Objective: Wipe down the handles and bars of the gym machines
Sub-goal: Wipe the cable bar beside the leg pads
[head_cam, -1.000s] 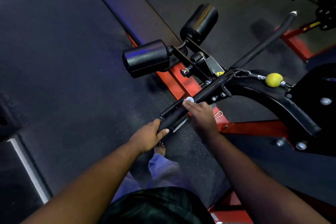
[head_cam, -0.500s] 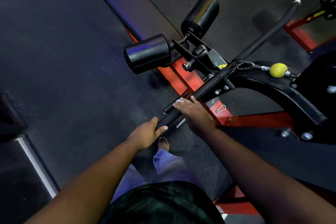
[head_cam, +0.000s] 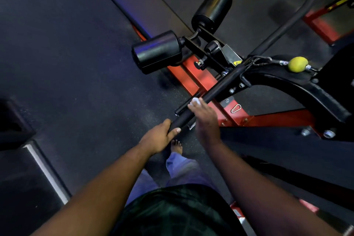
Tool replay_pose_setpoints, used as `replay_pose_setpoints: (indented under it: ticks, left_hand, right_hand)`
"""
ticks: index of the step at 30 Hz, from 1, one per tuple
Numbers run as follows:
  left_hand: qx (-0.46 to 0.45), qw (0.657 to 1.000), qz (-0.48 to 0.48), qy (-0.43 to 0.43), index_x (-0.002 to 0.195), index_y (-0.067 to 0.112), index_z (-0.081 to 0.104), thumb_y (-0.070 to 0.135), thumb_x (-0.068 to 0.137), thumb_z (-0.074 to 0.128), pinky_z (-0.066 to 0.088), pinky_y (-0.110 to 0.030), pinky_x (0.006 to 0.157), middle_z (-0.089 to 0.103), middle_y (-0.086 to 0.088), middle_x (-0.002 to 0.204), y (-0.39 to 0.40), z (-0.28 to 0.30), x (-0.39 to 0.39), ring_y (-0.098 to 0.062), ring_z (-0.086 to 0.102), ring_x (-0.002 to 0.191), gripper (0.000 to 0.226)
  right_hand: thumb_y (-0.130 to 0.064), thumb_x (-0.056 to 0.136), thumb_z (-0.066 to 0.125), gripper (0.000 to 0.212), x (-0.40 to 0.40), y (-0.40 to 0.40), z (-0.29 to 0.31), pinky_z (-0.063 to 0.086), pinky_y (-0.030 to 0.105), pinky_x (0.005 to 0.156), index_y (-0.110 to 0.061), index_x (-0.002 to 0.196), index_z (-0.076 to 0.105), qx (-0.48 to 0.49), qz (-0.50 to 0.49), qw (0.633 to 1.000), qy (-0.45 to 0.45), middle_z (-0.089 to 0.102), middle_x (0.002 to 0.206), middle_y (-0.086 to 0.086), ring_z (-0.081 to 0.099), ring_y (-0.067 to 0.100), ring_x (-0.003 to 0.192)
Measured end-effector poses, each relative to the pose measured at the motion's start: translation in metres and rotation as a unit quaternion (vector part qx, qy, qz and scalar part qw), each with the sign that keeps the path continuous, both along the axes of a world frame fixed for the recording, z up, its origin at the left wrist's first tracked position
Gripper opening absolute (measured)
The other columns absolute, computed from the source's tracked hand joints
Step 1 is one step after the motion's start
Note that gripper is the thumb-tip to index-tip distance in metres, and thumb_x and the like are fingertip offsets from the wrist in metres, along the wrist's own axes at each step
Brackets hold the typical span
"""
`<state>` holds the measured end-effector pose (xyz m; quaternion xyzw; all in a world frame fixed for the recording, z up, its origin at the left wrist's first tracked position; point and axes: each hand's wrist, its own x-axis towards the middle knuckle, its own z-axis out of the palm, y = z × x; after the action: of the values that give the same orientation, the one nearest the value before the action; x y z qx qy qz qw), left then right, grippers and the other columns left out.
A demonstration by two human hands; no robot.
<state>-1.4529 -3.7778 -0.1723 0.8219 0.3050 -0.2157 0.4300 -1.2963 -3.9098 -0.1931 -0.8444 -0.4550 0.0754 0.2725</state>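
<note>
Head view, looking down. A black padded handle bar [head_cam: 212, 92] runs diagonally from near centre toward the far right, joined to a gym machine with a red frame [head_cam: 199, 80]. The left hand [head_cam: 160, 137] grips the near end of the bar, fingers and thumb curled around it. The right hand [head_cam: 206, 119] lies over the bar just beyond, fingers fairly straight, pressing a small white cloth [head_cam: 195, 101] against it. Two black roller pads [head_cam: 157, 51] stand far of the hands; a yellow ball [head_cam: 297, 64] hangs on the cable at right. Dark floor [head_cam: 67, 63] lies beneath.
</note>
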Motion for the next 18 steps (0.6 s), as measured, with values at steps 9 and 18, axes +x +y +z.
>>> replay_pose_setpoints:
  ticks: [9, 18]
  left_hand:
    - [-0.008, 1.000, 0.007, 0.009, 0.110, 0.020, 0.043, 0.055, 0.105, 0.044, 0.042, -0.036, 0.071, 0.058, -0.002, 0.099, -0.002, 0.003, 0.001, -0.024, 0.059, 0.087, 0.035]
    - [-0.013, 1.000, 0.002, 0.022, 0.111, 0.022, 0.041, 0.055, 0.105, 0.044, 0.041, -0.036, 0.070, 0.056, -0.002, 0.098, 0.001, 0.002, 0.004, -0.023, 0.056, 0.085, 0.033]
  right_hand:
    - [0.012, 0.092, 0.037, 0.063, 0.076, 0.021, -0.012, 0.014, 0.018, 0.123, -0.009, 0.151, 0.046, 0.042, -0.235, 0.966, 0.095, 0.039, 0.160, 0.010, 0.026, 0.029, 0.152]
    - [-0.006, 0.101, 0.042, 0.056, 0.003, 0.045, -0.004, 0.023, 0.034, 0.126, -0.003, 0.156, 0.031, 0.212, -0.366, 0.858, 0.291, 0.029, 0.164, 0.011, 0.026, 0.020, 0.153]
